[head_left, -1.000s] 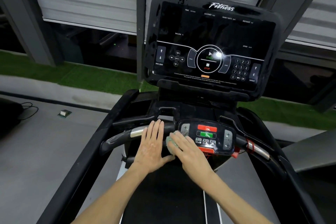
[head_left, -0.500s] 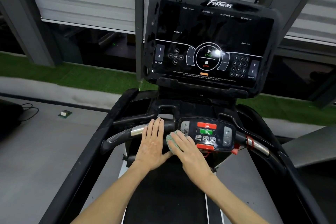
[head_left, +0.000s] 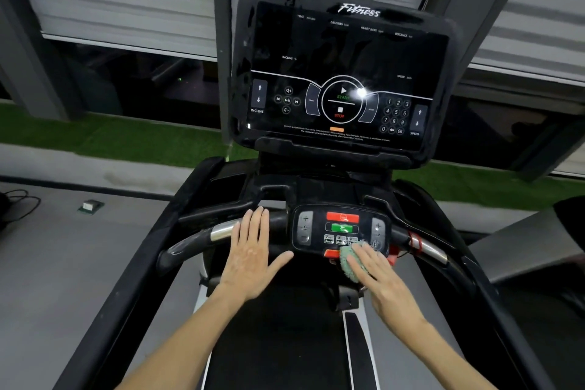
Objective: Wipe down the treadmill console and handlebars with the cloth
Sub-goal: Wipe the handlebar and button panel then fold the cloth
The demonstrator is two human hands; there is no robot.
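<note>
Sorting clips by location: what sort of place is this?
Most likely a gym or fitness room: a treadmill with a large console marked Fitness, a button panel on its handlebar, and grey flooring with artificial turf by the windows.

Just below and right of the small black button panel (head_left: 340, 228), the fuzzy green cloth (head_left: 348, 264) shows only its left edge. The rest lies under the flat fingers of the right hand (head_left: 383, 279). Cloth and fingers together cover the panel's lower right keys and part of the red strip (head_left: 330, 253) along its bottom edge. The labels on the small keys are blurred.

Left of the panel, the left hand (head_left: 250, 260) lies flat over the curved black handlebar with silver grip sleeves (head_left: 193, 242), hiding that stretch of bar.

Above the panel, the fine print along the bottom of the large glossy black console screen (head_left: 342, 73) is too small to read.

Both forearms are cut off by the bottom edge.

Far left of the panel, a thin black cable (head_left: 19, 203) runs out of view. A small pale block on the grey floor (head_left: 90, 205) is too small to identify.

Far right of the panel, a dark shape (head_left: 569, 225) is cut off by the picture's edge.
</note>
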